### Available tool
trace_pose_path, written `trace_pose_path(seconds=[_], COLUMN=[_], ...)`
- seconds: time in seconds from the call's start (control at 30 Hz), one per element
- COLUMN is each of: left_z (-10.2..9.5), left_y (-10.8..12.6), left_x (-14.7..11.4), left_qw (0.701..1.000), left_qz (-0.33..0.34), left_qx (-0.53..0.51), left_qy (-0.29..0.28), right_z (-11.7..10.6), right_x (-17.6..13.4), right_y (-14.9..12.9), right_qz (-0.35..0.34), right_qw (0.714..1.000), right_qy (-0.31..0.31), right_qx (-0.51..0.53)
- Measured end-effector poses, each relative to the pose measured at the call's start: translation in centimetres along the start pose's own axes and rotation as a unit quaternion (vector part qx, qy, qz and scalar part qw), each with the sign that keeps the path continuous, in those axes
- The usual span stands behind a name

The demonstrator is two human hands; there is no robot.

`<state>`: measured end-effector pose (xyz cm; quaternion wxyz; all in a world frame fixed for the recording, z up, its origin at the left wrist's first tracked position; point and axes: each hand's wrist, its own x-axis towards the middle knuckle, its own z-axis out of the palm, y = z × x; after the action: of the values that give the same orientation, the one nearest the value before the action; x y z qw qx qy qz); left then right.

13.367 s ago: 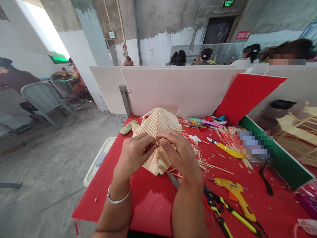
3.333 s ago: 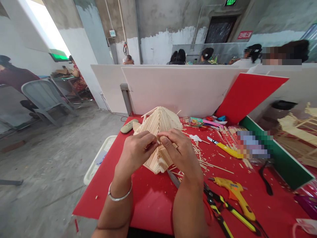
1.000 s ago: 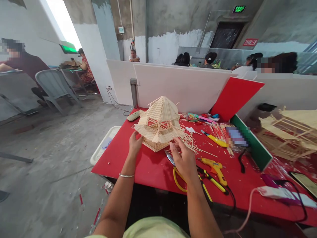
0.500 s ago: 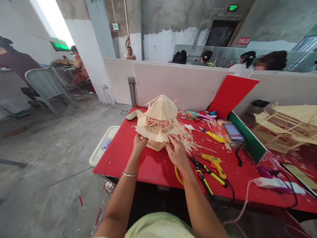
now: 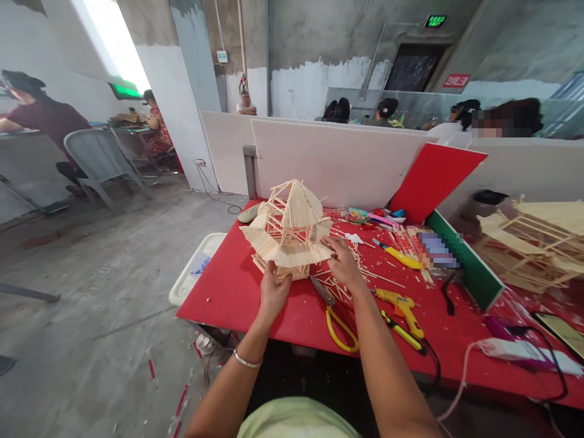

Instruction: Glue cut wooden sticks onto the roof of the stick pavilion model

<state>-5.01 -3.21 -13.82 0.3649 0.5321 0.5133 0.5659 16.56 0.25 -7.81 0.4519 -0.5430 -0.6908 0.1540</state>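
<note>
A small pavilion model (image 5: pixel 301 213) built of thin wooden sticks stands at the front of the red table, with a pointed upper roof and a flared lower roof. Part of the upper roof shows bare framing on its left side. My left hand (image 5: pixel 275 289) grips its base from below the lower roof, fingers partly hidden behind it. At the right edge of the lower roof, my right hand (image 5: pixel 343 258) pinches the corner between thumb and fingers. Yellow-handled scissors (image 5: pixel 340 325) lie just below my right hand, partly covered by the arm.
Loose sticks (image 5: pixel 333 283) litter the red table (image 5: pixel 219 304) right of the model. Further right are a yellow glue gun (image 5: pixel 401 307), a utility knife (image 5: pixel 399 254) and a phone (image 5: pixel 438 249). A green divider (image 5: pixel 469 261) and white panels (image 5: pixel 328 158) edge the workspace. A white bin (image 5: pixel 182 283) stands left.
The model has been turned, bringing a different side with an unfilled stretch of roof frame into view. My left hand has shifted under the lower roof; the right has moved out to its right corner.
</note>
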Motion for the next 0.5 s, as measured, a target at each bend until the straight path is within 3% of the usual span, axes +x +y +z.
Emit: trace_pose_path(seconds=[0.17,0.3,0.5], left_z=[-0.8,-0.9,-0.1], left_y=[-0.5,-0.7,-1.2], left_x=[0.4,0.2,-0.3], left_qw=[1.000,0.999,0.997], left_qz=[-0.004,0.010,0.026], left_qx=[-0.030,-0.032,-0.069], left_qy=[0.005,-0.003,0.009], right_z=[0.2,1.3,2.2], right_x=[-3.4,-6.4,-6.9], right_y=[-0.3,-1.5,-2.5], right_qz=[0.091,0.135,0.149], right_qw=[0.995,0.987,0.979], right_qy=[0.045,0.043,0.046], right_qx=[0.013,0.074,0.131])
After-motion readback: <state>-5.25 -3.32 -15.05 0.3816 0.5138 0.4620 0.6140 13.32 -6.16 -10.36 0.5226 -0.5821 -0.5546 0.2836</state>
